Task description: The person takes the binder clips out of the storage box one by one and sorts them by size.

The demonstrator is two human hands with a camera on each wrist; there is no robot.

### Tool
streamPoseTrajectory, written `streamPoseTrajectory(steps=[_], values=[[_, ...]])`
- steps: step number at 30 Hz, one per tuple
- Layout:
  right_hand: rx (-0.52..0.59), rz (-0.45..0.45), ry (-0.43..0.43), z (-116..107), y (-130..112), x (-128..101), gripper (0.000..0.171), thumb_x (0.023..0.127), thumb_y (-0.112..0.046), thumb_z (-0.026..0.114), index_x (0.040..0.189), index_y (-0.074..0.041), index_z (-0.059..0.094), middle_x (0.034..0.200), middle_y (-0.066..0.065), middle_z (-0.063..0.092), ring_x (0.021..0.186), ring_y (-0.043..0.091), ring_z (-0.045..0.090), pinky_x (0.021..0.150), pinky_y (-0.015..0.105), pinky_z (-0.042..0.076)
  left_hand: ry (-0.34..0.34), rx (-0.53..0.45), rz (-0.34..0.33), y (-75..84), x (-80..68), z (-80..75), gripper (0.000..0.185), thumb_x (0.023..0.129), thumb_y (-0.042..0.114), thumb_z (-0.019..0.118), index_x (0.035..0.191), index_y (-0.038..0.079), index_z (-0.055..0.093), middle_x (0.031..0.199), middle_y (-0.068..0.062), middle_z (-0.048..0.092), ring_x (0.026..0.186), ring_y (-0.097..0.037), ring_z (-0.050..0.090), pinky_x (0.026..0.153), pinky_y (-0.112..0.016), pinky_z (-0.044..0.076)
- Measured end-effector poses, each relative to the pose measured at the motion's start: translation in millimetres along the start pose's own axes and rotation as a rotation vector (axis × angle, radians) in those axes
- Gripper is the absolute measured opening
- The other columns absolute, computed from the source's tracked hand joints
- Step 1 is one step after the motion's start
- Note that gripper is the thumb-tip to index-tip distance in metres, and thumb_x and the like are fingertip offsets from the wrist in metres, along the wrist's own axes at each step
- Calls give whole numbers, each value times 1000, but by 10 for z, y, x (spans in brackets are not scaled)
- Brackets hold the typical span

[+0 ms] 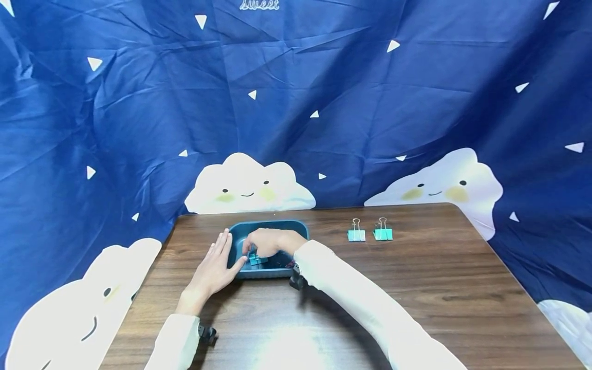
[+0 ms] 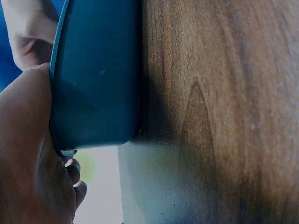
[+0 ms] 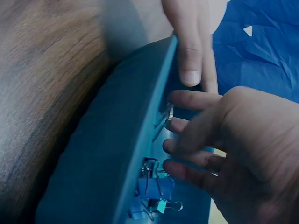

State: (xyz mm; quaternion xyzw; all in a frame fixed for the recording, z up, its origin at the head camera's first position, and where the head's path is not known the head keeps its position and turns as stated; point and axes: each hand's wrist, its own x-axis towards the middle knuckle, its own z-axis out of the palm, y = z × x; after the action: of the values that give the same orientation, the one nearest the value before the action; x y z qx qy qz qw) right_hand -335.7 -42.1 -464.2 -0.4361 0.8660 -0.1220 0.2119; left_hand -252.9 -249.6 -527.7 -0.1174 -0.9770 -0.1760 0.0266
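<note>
A dark teal tray [image 1: 277, 224] sits on the wooden table [image 1: 416, 288], left of centre. My left hand [image 1: 214, 267] lies flat against the tray's left rim with straight fingers; its palm [image 2: 28, 154] presses the tray wall [image 2: 93, 79]. My right hand [image 1: 265, 242] reaches down into the tray with curled fingers [image 3: 187, 140] and pinches a teal binder clip [image 1: 255, 259] by its wire handle [image 3: 170, 112]. Several more blue and teal clips [image 3: 156, 189] lie on the tray floor behind the wall [image 3: 121, 158]. A left-hand finger [image 3: 189, 51] hooks over the rim.
Two teal binder clips [image 1: 356, 235] [image 1: 383, 234] stand side by side on the table to the right of the tray. A blue cloth with white clouds [image 1: 296, 103] hangs behind and round the table. The table's far edge runs just behind the tray.
</note>
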Motion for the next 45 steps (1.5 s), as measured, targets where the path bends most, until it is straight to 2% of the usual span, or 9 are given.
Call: streamPoseTrajectory(steps=[2,4,9,14,19,23,27,39,45], values=[[-41,15,-28,26,-8,8,57,98,10,57,140,-24,71,148,-4,67,145,17,56,122,34,48,4,-1,-1,-2,-2,0,95,107,61,50,168,-4,18,179,-20,12,167,-38,14,136,-55,18],[-95,18,-48,47,-11,15,58,98,10,57,141,-26,71,149,-5,66,145,15,56,123,34,47,5,1,-1,-5,-3,2,96,107,63,49,168,-4,18,179,-20,12,167,-38,14,136,-55,18],[-155,23,-72,93,5,13,53,99,9,58,134,-27,74,145,-6,67,130,10,61,113,31,53,0,5,1,-15,-7,15,95,108,64,47,168,-4,18,179,-20,11,167,-38,14,136,-55,18],[-119,67,-70,114,41,-9,54,99,10,58,132,-29,74,145,-6,67,124,9,60,110,31,54,-2,5,0,-19,-11,16,95,108,62,48,168,-4,17,179,-20,11,167,-38,13,136,-55,18],[-129,68,-44,107,72,-19,50,98,9,63,133,-25,74,145,-3,66,129,13,60,112,32,54,6,-3,-7,-10,-11,12,93,108,58,51,168,-4,17,179,-20,12,167,-38,14,136,-56,18],[-160,79,-19,95,97,-31,43,95,-4,78,135,-19,72,137,-1,63,117,13,61,100,26,57,4,-4,-8,-8,-9,19,92,108,56,53,168,-4,17,179,-21,13,167,-38,14,136,-56,18],[-168,79,8,79,121,-57,51,90,-18,88,137,-16,70,131,1,60,105,10,56,90,22,55,3,-1,-6,-16,-5,22,94,108,59,51,168,-4,17,179,-21,12,167,-38,13,136,-56,18],[-128,48,64,61,225,-100,45,92,-27,87,132,-15,72,121,0,61,99,12,57,90,26,56,7,5,-10,-32,-9,50,93,108,58,52,168,-4,17,179,-20,12,166,-38,14,135,-56,19],[-117,33,98,41,246,-138,43,94,-28,84,132,-13,71,119,0,66,98,12,57,92,28,55,8,1,-8,-33,-10,45,96,107,64,48,169,-4,17,179,-20,13,166,-38,15,136,-56,18]])
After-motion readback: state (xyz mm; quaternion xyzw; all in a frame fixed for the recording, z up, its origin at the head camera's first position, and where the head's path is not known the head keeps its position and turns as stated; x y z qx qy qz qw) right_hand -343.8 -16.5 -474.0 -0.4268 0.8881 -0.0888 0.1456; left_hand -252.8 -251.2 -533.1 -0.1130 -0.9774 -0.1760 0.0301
